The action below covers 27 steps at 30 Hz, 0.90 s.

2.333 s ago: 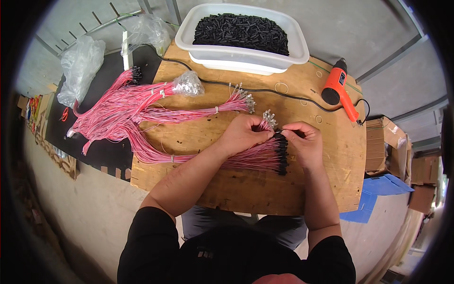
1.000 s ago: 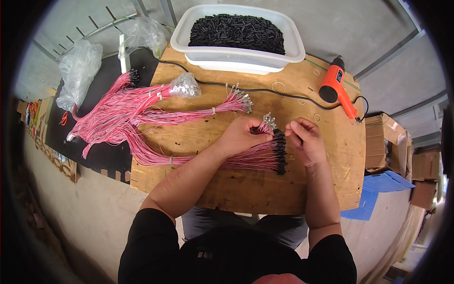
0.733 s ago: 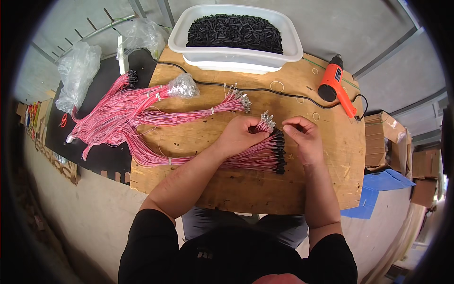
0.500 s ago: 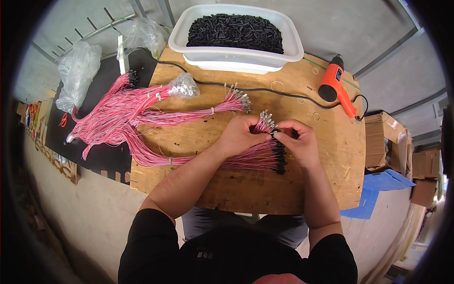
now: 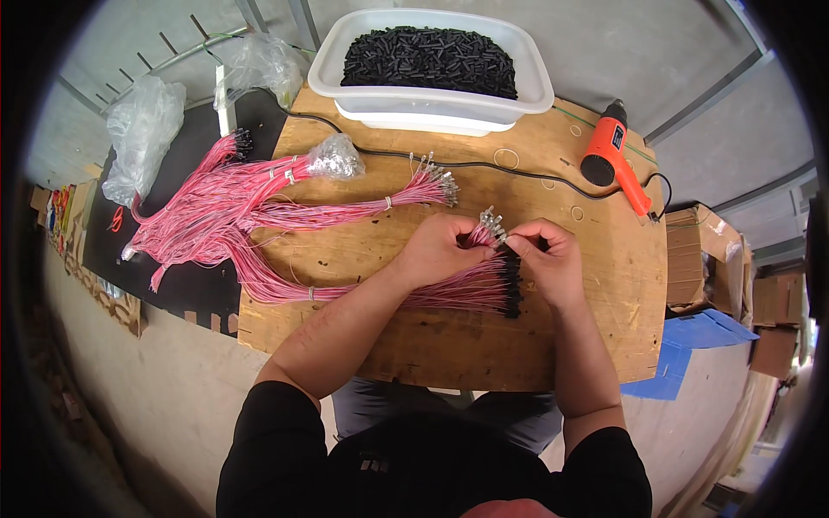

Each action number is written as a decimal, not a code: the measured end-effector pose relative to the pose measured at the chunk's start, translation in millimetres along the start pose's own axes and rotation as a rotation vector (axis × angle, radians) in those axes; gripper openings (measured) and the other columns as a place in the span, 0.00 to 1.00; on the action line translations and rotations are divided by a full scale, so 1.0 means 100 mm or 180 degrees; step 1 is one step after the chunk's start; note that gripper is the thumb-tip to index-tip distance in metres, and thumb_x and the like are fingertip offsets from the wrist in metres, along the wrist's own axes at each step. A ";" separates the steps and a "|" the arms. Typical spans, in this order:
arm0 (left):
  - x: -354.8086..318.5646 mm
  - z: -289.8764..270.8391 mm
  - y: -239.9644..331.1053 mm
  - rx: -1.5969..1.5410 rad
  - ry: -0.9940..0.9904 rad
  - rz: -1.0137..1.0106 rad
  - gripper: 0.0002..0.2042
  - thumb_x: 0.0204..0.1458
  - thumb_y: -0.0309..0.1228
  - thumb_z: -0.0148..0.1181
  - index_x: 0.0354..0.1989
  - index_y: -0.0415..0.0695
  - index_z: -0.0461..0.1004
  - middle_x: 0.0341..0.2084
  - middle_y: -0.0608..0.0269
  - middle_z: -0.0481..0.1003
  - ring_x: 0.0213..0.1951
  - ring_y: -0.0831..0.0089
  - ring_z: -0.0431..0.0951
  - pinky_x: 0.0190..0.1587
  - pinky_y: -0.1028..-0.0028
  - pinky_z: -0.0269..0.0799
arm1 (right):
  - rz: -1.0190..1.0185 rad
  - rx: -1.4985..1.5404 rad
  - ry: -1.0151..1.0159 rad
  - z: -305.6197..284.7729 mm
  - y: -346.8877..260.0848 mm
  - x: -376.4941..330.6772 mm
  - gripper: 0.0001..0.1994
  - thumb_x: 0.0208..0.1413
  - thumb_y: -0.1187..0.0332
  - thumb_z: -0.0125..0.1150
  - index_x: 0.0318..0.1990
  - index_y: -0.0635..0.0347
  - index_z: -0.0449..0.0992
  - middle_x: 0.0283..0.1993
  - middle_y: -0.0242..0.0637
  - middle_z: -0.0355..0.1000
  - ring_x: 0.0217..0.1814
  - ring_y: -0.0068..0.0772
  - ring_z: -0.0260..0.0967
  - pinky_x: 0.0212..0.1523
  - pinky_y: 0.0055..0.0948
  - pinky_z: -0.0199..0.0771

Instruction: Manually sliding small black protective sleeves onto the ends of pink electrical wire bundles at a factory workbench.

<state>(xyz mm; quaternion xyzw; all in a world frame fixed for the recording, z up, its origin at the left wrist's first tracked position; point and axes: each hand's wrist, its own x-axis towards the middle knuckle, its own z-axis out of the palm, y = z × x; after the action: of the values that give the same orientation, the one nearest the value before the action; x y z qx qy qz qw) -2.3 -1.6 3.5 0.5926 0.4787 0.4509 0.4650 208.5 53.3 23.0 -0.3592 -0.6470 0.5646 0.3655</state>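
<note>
My left hand point(image 5: 442, 248) grips a bundle of thin pink wires point(image 5: 285, 289) with bare metal terminals point(image 5: 492, 226) sticking up between my hands. My right hand point(image 5: 546, 259) pinches at the tips of those terminals, fingers closed on something small that I cannot make out. Below my hands lie wire ends with black sleeves point(image 5: 510, 281) fitted, fanned on the wooden board point(image 5: 449, 345). A white tub point(image 5: 345, 78) full of short black sleeves point(image 5: 427, 60) stands at the far edge.
More pink wire bundles point(image 5: 216, 207) lie across the board's left side and a black mat point(image 5: 186, 285). An orange heat gun point(image 5: 609, 155) with a black cord rests at the right. Clear plastic bags point(image 5: 138, 129) sit far left; cardboard boxes point(image 5: 695, 250) stand at right.
My right hand drew slightly away from the terminals and came back to them. The left hand has kept its grip on the bundle throughout.
</note>
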 end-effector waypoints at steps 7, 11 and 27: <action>0.00 0.03 -0.05 -0.0536 0.0214 -0.0144 0.04 0.54 0.23 0.67 0.35 0.36 0.80 0.27 0.69 0.80 0.31 0.85 0.74 0.35 0.80 0.71 | 0.0056 -0.0171 -0.0041 -0.01 -0.04 -0.01 0.01 0.59 0.77 0.66 0.36 0.64 0.79 0.29 0.23 0.74 0.31 0.09 0.65 0.32 0.15 0.66; 0.01 0.05 -0.03 -0.0529 0.0216 -0.0101 0.04 0.54 0.23 0.67 0.35 0.37 0.80 0.27 0.69 0.79 0.31 0.86 0.74 0.35 0.80 0.71 | 0.0170 -0.0178 -0.0137 -0.02 -0.07 -0.02 0.02 0.59 0.77 0.66 0.36 0.64 0.79 0.29 0.22 0.74 0.31 0.09 0.65 0.31 0.15 0.66; 0.02 0.07 -0.04 -0.0429 0.0390 -0.0193 0.04 0.56 0.24 0.66 0.33 0.36 0.79 0.23 0.72 0.76 0.27 0.87 0.71 0.29 0.81 0.67 | 0.1055 0.3024 0.0535 -0.38 0.23 0.20 0.10 0.63 0.85 0.48 0.50 0.70 0.72 0.50 0.49 0.75 0.49 0.39 0.77 0.52 0.25 0.82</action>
<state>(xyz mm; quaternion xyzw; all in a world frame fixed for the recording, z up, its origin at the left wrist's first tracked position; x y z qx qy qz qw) 3.9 -0.2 -1.3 0.5166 0.4925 0.5033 0.4872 234.1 91.0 4.8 -0.2954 -0.2215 0.8160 0.4448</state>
